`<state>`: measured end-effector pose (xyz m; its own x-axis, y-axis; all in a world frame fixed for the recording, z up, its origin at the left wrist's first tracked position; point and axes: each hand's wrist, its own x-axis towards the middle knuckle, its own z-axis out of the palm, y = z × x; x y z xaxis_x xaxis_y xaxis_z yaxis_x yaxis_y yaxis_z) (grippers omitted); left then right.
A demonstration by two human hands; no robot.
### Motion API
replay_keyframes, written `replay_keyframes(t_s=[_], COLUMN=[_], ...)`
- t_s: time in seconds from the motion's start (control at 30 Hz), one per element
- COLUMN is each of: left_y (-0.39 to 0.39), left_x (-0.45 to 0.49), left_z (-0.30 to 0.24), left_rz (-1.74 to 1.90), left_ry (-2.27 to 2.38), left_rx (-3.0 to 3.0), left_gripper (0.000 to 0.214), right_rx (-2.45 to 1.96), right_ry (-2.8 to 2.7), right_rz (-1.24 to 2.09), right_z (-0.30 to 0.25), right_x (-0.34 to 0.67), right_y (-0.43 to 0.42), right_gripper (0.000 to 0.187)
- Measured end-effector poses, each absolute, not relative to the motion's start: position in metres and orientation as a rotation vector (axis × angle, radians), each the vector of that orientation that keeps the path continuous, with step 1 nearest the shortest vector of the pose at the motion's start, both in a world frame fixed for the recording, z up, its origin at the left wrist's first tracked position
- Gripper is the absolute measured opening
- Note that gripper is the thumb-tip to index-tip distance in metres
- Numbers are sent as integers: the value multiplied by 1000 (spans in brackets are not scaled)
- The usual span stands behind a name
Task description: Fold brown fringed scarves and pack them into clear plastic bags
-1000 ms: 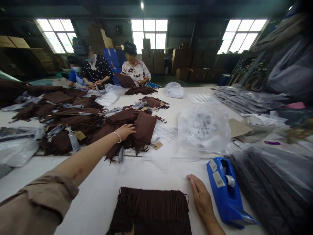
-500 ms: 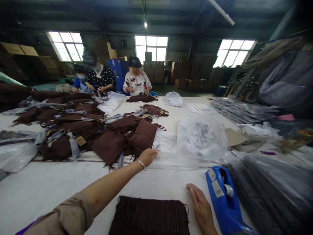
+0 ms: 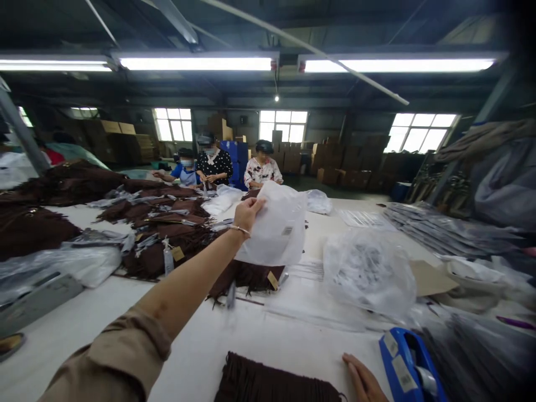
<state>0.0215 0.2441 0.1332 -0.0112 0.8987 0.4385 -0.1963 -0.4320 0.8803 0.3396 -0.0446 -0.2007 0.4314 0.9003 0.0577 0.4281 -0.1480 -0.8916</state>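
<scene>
Beyond the fringed brown fabric piece (image 3: 272, 382), the left hand (image 3: 248, 216) pinches a frosted plastic bag (image 3: 280, 229) by one edge, which a loosened pinch could drop, while the right hand (image 3: 365, 382), beside the piece, grasps nothing visible.

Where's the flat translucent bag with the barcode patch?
Near the middle of the head view: the flat bag is pinched in the left hand, above brown fringed pieces in the picture and left of the bulky translucent bag.

I could read no text: the grey barcode label (image 3: 287, 230) on the frosted white plastic bag (image 3: 272, 240) and the white labels (image 3: 403, 374) on the blue plastic tape dispenser (image 3: 404, 341) were illegible.
</scene>
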Motion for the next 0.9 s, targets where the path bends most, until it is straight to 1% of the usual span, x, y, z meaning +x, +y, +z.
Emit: replay_keyframes(t_s=[0.03, 0.1, 0.17, 0.2, 0.27, 0.33, 0.4, 0.53, 0.6, 0.7, 0.73, 0.83, 0.9], left_y=[220, 166, 113, 90, 52, 26, 13, 18, 25, 33, 34, 39, 45], left_x=[19, 17, 21, 25, 35, 43, 45, 36, 32, 32, 34, 43, 49], left_z=[136, 124, 91, 69, 25, -11, -30, -25, -14, 0, 3, 6, 5], left_rz=[1583, 1528, 1430, 1328, 1188, 1037, 873, 635, 612, 686, 701, 648, 599], left_ry=[771, 743, 646, 529, 409, 351, 358, 293, 292, 331, 310, 186, 170], left_rx=[1495, 1954, 2398, 2587, 2834, 2996, 3088, 3029, 2946, 2824, 2789, 2784, 2862], left_gripper=[33, 27, 22, 21, 23, 21, 23, 30, 24, 13, 13, 35, 38], right_rx=[-1767, -1749, -1620, -1487, -1337, -1522, -1606, -1602, -1638, -1639, -1621, -1545, -1514], right_ry=[-1093, -1016, -1056, -1111, -1153, -1089, -1075, -1107, -1073, -1014, -1019, -1092, -1139], right_rz=[645, 692, 801, 893, 970, 913, 857, 801, 798, 784, 776, 716, 632], right_z=[-191, -165, -132, -116, -86, -64, -54, -54, -58, -58, -57, -49, -44], right_x=[335, 313, 276, 254, 212, 182, 170, 181, 191, 201, 202, 203, 204], right_y=[-45, -50, -57, -62, -70, -77, -86, -102, -105, -105, -103, -98, -95], right_gripper=[74, 71, 61, 59, 59, 48, 45, 42, 42, 42, 42, 41, 41])
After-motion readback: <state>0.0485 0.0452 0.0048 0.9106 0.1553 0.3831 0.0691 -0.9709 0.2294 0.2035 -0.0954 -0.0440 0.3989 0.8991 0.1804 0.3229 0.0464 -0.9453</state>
